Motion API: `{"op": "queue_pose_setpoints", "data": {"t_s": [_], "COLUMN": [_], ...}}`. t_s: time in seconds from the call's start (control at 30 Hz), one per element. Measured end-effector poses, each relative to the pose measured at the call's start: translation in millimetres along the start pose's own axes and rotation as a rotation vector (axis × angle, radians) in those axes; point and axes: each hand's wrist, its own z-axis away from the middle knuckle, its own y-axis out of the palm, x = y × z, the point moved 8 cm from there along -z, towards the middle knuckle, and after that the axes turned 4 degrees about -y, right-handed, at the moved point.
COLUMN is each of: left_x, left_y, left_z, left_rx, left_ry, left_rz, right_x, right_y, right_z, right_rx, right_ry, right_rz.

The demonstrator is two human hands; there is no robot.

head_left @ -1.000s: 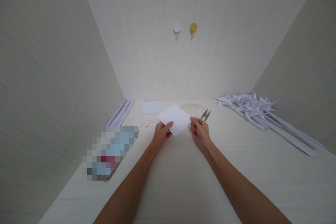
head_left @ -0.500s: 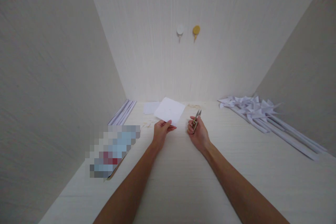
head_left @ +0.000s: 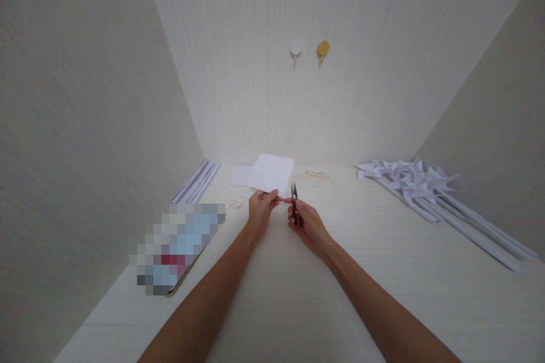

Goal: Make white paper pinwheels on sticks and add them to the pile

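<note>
White paper (head_left: 272, 172) pinched at lower edge by left hand (head_left: 261, 210); right hand (head_left: 305, 222) grips snips (head_left: 294, 204), blades upright just beside paper.

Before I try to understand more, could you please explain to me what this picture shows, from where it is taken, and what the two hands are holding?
There is no machine here. A camera on a person's head looks forward and down, so the two bare arms are the person's own. The left hand pinches a white paper square by its near corner and lifts it. The right hand grips small thread snips, tips pointing up, close beside the paper. On the pale desk lie a pile of folded white paper pinwheels on sticks at the right, a bundle of white paper sticks at the left, another white sheet at the back, and a blurred-out flat object. Two hooks are on the back wall.
</note>
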Motion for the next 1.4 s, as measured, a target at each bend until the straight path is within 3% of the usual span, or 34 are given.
{"op": "queue_pose_setpoints", "data": {"t_s": [0.3,0.5,1.4], "left_x": [-9.0,-10.4,-19.2], "left_y": [6.8,16.0,9.7], "left_z": [4.6,7.0,4.3], "left_rx": [0.038,0.108,0.041], "left_ry": [0.016,0.007,0.084], "left_rz": [-0.063,-0.086,-0.140], "right_x": [-4.4,-2.0,-2.4], "right_y": [9.3,11.2,12.1], "right_z": [0.5,1.9,2.5], "right_rx": [0.118,0.110,0.109], "right_ry": [0.021,0.030,0.038], "right_rz": [0.046,0.054,0.106]}}
